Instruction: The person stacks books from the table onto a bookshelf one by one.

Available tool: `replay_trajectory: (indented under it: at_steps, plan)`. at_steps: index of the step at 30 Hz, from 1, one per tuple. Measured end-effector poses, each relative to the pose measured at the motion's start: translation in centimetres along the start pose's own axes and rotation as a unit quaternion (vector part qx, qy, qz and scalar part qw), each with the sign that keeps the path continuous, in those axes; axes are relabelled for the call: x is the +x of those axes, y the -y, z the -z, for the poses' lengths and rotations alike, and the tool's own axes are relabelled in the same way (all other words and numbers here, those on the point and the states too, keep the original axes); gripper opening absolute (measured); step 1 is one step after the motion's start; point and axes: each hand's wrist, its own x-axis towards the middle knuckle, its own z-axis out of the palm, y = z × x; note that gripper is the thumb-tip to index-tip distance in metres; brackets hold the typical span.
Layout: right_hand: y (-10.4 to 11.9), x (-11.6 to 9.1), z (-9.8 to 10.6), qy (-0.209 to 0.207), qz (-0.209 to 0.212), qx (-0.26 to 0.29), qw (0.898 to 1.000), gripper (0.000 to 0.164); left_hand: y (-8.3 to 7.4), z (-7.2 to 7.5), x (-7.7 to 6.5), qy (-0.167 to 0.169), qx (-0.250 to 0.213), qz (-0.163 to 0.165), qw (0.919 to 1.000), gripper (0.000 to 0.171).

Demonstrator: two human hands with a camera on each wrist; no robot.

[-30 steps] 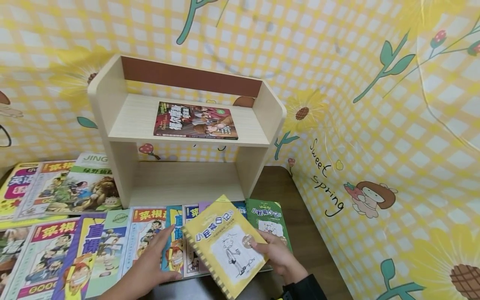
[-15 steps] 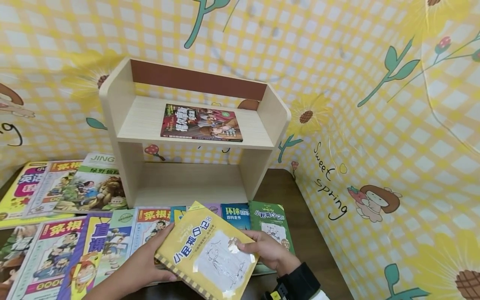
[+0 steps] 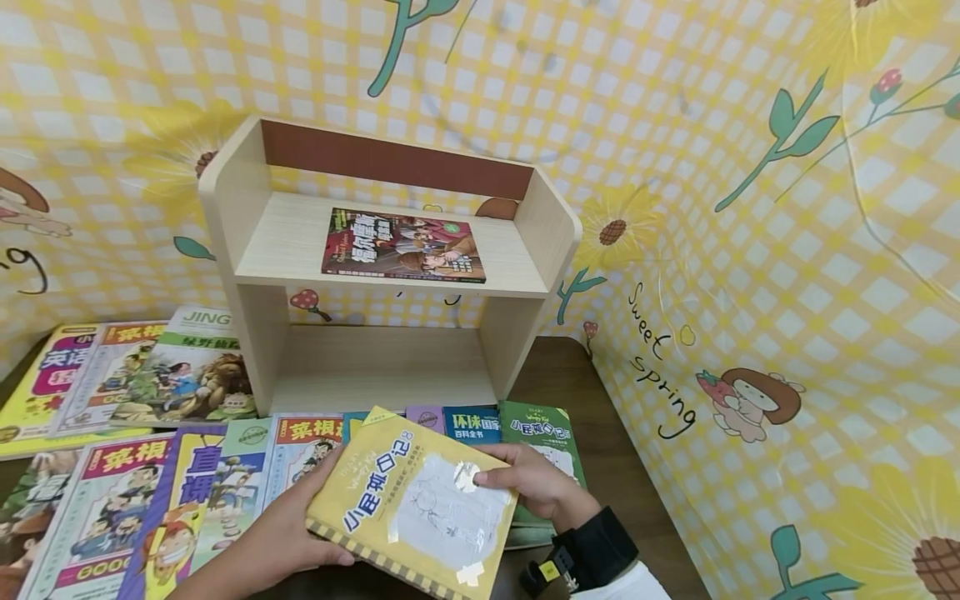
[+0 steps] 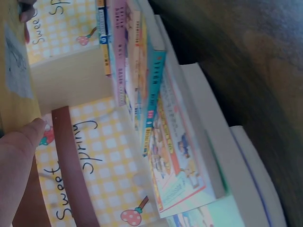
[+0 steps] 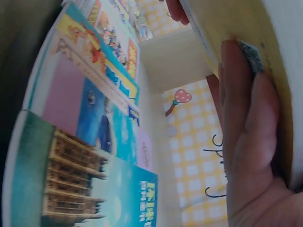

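Observation:
A yellow paperback book [image 3: 408,508] with a pencil-style figure on its cover is held tilted in front of the low bookshelf. My left hand [image 3: 288,529] grips its left edge; the left wrist view shows a digit against the yellow cover [image 4: 19,90]. On the right side, my right hand [image 3: 543,483] holds the book with the thumb on the cover near a shiny sticker. Its other fingers [image 5: 251,113] lie against the book's back in the right wrist view. Beneath the yellow book, several books in the front row are partly hidden.
A two-tier wooden bookshelf [image 3: 255,325] stands behind, with a dark red comic [image 3: 405,246] lying on its upper tier. Overlapping books, such as a green one [image 3: 543,433] and a lion-covered one [image 3: 191,375], lie along the dark table [image 3: 622,475]. Patterned cloth [image 3: 750,275] surrounds it.
The yellow book has moved left and tilted into my left hand, which did not hold it a second ago. My right hand has kept its hold. The head view has shifted slightly.

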Motion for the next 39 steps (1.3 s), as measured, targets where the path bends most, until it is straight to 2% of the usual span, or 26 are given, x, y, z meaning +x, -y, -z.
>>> replay_trajectory:
  at_steps: [3, 7, 14, 20, 25, 28, 32, 39]
  plan:
    - [0.5, 0.3, -0.1, -0.014, 0.008, 0.003, 1.0, 0.048, -0.2, 0.0, -0.2, 0.009, -0.053, -0.012, 0.9985, 0.123]
    - [1.0, 0.6, -0.2, -0.048, 0.014, 0.012, 0.999, 0.046, -0.5, -0.1, -0.4, 0.007, -0.077, -0.011, 0.997, 0.12]
    - [1.5, 0.6, -0.6, -0.084, 0.027, 0.022, 0.996, 0.054, -0.8, -0.2, -0.6, -0.042, 0.006, 0.02, 0.9989, 0.118]
    - [2.4, 0.2, -1.3, -0.12, 0.046, 0.057, 0.99, 0.057, -0.9, -0.4, -0.8, -0.07, 0.027, 0.009, 0.9971, 0.117]
    - [3.1, -0.4, -2.4, -0.158, 0.079, 0.092, 0.98, 0.068, -1.5, -0.7, -0.8, -0.105, 0.008, 0.016, 0.9943, 0.118]
    - [3.5, -0.9, -3.2, -0.172, 0.106, 0.1, 0.974, 0.075, -1.8, -1.1, -0.8, -0.125, -0.024, 0.002, 0.9919, 0.118]
    - [3.7, -1.5, -4.4, -0.167, 0.133, 0.099, 0.972, 0.08, -2.3, -1.5, -0.8, -0.147, -0.044, -0.018, 0.988, 0.118]
    - [3.3, -2.2, -6.2, -0.145, 0.17, 0.065, 0.973, 0.088, -2.7, -1.6, -0.8, -0.199, 0.004, -0.005, 0.98, 0.12]
